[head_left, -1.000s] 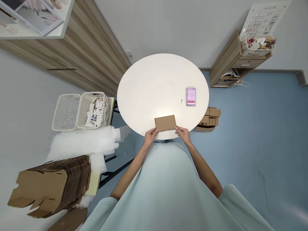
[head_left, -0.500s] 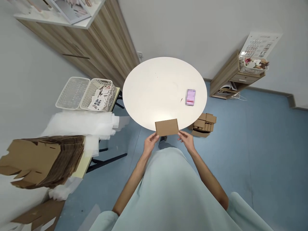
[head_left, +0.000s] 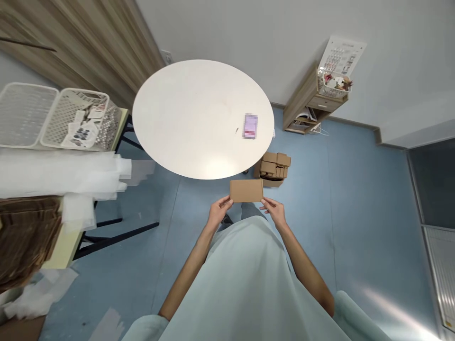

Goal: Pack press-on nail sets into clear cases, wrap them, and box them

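Observation:
A small closed brown cardboard box [head_left: 246, 191] is held level in front of my body, just off the near edge of the white oval table [head_left: 185, 123]. Its near left corner sits between the thumb and fingers of my left hand [head_left: 218, 210]. My right hand [head_left: 275, 211] pinches the near right corner in the same way. On the table's right part lies a blurred pink-purple rectangular object [head_left: 250, 127], with a small dark speck beside it. Below and right of the table, a larger carton [head_left: 273, 169] filled with several small brown boxes stands on the floor.
To the left, a side table [head_left: 67, 246] carries an open white basket [head_left: 76, 118] of printed cards, white wrapping sheets [head_left: 57, 173] and stacked flat cardboard [head_left: 28, 241]. A small wooden cabinet [head_left: 305, 104] with a basket on top stands by the back wall.
My view has shifted rightward, so the table and shelves appear further left. The box, still in both hands, has come away from over the table edge and now hangs above the floor.

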### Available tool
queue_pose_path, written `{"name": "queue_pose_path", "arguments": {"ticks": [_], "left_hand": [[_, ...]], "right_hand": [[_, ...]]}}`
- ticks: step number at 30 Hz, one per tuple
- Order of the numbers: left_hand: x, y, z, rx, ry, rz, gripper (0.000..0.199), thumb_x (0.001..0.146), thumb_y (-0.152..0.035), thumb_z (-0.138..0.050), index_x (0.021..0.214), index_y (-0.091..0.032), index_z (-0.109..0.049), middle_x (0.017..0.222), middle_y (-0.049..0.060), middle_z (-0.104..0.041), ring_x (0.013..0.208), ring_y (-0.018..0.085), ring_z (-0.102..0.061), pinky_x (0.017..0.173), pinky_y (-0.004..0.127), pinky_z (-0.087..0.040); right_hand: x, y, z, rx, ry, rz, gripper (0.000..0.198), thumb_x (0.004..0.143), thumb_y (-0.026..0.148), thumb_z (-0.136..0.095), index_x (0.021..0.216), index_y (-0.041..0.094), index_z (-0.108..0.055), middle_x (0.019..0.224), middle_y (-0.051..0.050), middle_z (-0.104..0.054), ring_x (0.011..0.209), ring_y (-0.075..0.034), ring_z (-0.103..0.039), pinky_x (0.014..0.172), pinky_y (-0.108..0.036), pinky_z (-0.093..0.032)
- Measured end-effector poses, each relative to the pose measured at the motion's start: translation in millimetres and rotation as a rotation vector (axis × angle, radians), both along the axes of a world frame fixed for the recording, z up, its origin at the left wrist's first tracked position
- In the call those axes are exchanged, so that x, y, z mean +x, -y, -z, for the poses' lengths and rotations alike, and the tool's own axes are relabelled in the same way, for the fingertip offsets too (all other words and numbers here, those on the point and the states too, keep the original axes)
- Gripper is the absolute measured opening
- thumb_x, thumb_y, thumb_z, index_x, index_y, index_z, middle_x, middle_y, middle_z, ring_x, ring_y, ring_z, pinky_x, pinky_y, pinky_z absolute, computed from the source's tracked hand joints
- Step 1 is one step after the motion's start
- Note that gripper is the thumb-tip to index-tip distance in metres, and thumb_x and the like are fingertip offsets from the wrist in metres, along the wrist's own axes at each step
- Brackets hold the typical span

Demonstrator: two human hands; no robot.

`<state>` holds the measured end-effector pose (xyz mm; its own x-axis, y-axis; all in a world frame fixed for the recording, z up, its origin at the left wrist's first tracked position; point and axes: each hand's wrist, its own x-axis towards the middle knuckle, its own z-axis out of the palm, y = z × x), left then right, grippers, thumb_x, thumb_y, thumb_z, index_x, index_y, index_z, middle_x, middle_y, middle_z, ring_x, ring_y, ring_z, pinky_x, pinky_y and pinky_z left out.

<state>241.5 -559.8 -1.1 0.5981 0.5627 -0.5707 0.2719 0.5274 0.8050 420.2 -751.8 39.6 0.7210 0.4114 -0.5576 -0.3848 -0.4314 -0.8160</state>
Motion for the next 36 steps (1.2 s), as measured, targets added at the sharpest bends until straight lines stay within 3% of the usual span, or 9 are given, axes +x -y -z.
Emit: {"name": "queue_pose_path", "arguments": {"ticks": [4,8,17,22,26,30,36], "left_hand": [[34,7,2.2,0.049,-0.05,0.08,0.076,0.073,-0.065,-0.086,0.128,-0.013,-0.076,0.124,0.016,-0.079,0.117,0.034,-0.074,0.109,0.051,-0.056],[89,17,9.3,0.132,-0.132,0.173,0.068,0.076,-0.059,-0.085,0.126,-0.014,-0.077,0.117,0.016,-0.081,0.115,0.034,-0.075,0.108,0.051,-0.055],[279,82,61.0,0.199,-0.262,0.362,0.046,0.087,-0.043,-0.076,0.121,-0.013,-0.078,0.119,0.016,-0.08,0.108,0.031,-0.077,0.099,0.043,-0.059],[360,109,84.5,0.251,-0.344,0.479,0.037,0.093,-0.031,-0.067,0.123,-0.013,-0.078,0.113,0.013,-0.082,0.104,0.029,-0.078,0.099,0.039,-0.058],[404,116,100.3,0.338,-0.43,0.581,0.036,0.097,-0.025,-0.062,0.128,-0.016,-0.077,0.107,0.011,-0.083,0.101,0.028,-0.078,0.099,0.038,-0.057],[439,113,122.5,0.46,-0.45,0.716,0.036,0.097,-0.019,-0.061,0.13,-0.017,-0.076,0.123,0.013,-0.078,0.101,0.026,-0.077,0.101,0.037,-0.056],[472,98,185.6,0.491,-0.498,0.825,0.037,0.097,-0.015,-0.061,0.13,-0.018,-0.076,0.126,0.012,-0.076,0.104,0.025,-0.076,0.103,0.036,-0.055]], "right_hand": [[24,20,10,0.003,-0.031,0.06,0.061,0.074,0.06,-0.086,0.118,0.017,-0.082,0.121,-0.013,-0.08,0.083,-0.025,-0.081,0.065,-0.031,-0.06],[69,43,25,0.006,-0.06,0.119,0.065,0.074,0.061,-0.085,0.121,0.017,-0.081,0.125,-0.012,-0.079,0.082,-0.025,-0.08,0.065,-0.032,-0.061],[240,115,66,-0.055,-0.083,0.169,0.058,0.078,0.058,-0.083,0.12,0.018,-0.082,0.12,-0.012,-0.08,0.082,-0.025,-0.082,0.061,-0.03,-0.061],[314,144,92,-0.154,-0.115,0.149,0.048,0.085,0.052,-0.08,0.119,0.019,-0.082,0.12,-0.011,-0.08,0.081,-0.023,-0.082,0.062,-0.028,-0.061],[351,153,117,-0.237,-0.128,0.119,0.042,0.088,0.049,-0.077,0.118,0.02,-0.082,0.124,-0.01,-0.079,0.079,-0.022,-0.082,0.063,-0.027,-0.062],[378,151,150,-0.315,-0.146,0.113,0.037,0.093,0.043,-0.071,0.119,0.019,-0.081,0.129,-0.011,-0.078,0.079,-0.019,-0.082,0.065,-0.025,-0.062],[407,136,222,-0.393,-0.196,0.107,0.034,0.095,0.035,-0.067,0.121,0.018,-0.08,0.121,-0.011,-0.08,0.079,-0.019,-0.082,0.065,-0.025,-0.062]]}}
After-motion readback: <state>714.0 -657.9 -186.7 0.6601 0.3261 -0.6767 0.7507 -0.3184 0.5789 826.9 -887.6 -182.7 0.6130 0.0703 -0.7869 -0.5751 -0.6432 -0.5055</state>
